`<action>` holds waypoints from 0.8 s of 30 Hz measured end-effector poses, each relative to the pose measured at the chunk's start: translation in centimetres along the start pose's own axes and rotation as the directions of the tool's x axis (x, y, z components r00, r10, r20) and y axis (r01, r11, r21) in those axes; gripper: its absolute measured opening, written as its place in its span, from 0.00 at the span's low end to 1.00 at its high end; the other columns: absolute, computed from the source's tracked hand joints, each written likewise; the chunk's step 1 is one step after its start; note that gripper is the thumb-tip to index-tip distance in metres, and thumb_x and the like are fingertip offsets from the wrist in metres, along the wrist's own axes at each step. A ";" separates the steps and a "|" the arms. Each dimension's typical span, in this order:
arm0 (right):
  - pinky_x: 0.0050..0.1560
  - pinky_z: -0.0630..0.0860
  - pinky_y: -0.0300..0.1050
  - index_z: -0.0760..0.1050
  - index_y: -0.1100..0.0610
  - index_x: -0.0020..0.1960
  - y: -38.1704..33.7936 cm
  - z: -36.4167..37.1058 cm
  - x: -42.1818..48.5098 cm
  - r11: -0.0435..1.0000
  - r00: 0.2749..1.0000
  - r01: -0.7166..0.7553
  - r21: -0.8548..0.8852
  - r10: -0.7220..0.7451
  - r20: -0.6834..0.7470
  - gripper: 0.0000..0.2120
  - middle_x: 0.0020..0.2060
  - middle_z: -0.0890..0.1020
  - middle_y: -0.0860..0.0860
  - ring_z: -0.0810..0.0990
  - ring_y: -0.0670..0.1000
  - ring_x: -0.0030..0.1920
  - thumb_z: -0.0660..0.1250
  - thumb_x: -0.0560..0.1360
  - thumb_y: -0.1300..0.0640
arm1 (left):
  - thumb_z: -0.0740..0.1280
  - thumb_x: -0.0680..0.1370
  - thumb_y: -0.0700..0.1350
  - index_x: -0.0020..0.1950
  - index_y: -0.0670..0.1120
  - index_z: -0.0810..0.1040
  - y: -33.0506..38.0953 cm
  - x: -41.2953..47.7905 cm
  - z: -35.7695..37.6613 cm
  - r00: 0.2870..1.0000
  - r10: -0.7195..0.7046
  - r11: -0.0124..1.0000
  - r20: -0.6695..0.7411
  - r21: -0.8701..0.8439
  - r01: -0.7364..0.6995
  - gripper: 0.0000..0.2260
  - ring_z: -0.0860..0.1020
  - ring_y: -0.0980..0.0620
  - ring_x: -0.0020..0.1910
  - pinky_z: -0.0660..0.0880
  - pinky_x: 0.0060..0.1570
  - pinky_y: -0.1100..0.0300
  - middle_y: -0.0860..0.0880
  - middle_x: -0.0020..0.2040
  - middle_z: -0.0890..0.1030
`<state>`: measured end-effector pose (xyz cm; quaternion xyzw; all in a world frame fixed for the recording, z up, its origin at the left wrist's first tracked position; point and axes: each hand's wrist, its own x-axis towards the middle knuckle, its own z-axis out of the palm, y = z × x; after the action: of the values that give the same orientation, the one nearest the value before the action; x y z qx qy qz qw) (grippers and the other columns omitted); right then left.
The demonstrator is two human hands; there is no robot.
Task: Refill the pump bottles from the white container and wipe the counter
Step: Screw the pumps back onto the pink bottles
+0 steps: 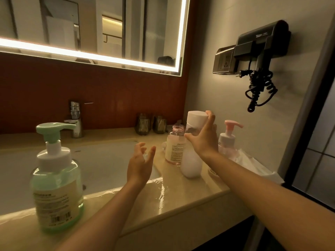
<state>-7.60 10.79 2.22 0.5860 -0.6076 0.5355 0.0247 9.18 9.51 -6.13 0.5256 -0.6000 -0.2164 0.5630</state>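
Note:
The white container (191, 160) stands upright on the beige counter (181, 201), its white cap on. My right hand (203, 140) wraps around its upper part, thumb on the left side, fingers by the cap. Just left of it stands a pink bottle (174, 147) with an open neck and no pump. A pink pump head (228, 134) stands behind my right hand. My left hand (140, 163) hovers over the sink's right rim, fingers spread, holding nothing. A green pump bottle (56, 185) stands at the front left.
The sink basin (101, 163) fills the middle left, with a chrome faucet (75, 120) behind it. Two dark cups (151, 125) stand against the red wall. White cloth (253, 165) lies at the counter's right end. A wall hair dryer (261, 51) hangs above right. The counter front looks wet.

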 end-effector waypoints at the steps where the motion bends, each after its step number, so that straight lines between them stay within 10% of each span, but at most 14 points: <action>1: 0.52 0.73 0.45 0.50 0.53 0.72 0.3 0.3 0.3 1.000 1.000 -0.005 -0.005 0.005 -0.010 0.42 0.63 0.68 0.59 0.72 0.56 0.60 0.73 0.69 0.58 | 0.59 0.78 0.56 0.67 0.44 0.66 -0.2 0.4 0.3 1.000 -0.015 1.000 -0.006 0.006 0.015 0.23 0.74 0.46 0.60 0.71 0.54 0.55 0.43 0.63 0.74; 7: 0.59 0.72 0.50 0.47 0.53 0.75 1.6 1.5 1.7 0.998 0.997 -0.007 -0.063 0.002 -0.075 0.47 0.69 0.62 0.60 0.67 0.58 0.66 0.74 0.68 0.53 | 0.62 0.78 0.50 0.67 0.43 0.66 -1.5 2.6 1.2 0.994 -0.084 0.972 -0.074 0.214 0.098 0.20 0.73 0.45 0.59 0.68 0.52 0.56 0.44 0.64 0.73; 12: 0.63 0.67 0.42 0.54 0.52 0.72 0.2 2.5 1.5 0.904 0.860 0.418 -0.085 -0.424 -0.284 0.35 0.71 0.62 0.59 0.64 0.56 0.70 0.69 0.72 0.52 | 0.59 0.80 0.46 0.70 0.43 0.64 -2.8 4.8 1.5 0.999 -0.035 0.881 0.038 0.473 0.013 0.20 0.69 0.45 0.64 0.68 0.59 0.52 0.45 0.68 0.70; 16: 0.62 0.70 0.43 0.63 0.57 0.70 -1.3 3.7 2.0 0.871 0.870 0.487 -0.070 -0.490 -0.051 0.28 0.67 0.70 0.56 0.70 0.53 0.65 0.68 0.73 0.57 | 0.58 0.80 0.48 0.68 0.45 0.68 -3.2 6.4 2.1 0.989 -0.061 0.821 0.134 0.571 -0.026 0.18 0.73 0.45 0.61 0.72 0.54 0.52 0.45 0.64 0.74; 24: 0.69 0.61 0.53 0.56 0.56 0.73 -2.6 5.5 4.0 0.834 0.895 0.307 -0.458 -0.090 0.437 0.27 0.70 0.64 0.57 0.62 0.58 0.70 0.60 0.78 0.48 | 0.58 0.80 0.47 0.49 0.43 0.79 -3.1 7.7 3.1 0.962 -0.017 0.675 0.271 0.713 -0.189 0.12 0.78 0.47 0.43 0.77 0.45 0.52 0.46 0.45 0.80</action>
<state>-3.67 4.98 4.14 0.7151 -0.6547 0.2170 0.1134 9.05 0.65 -6.10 0.6452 -0.7277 0.0029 0.2329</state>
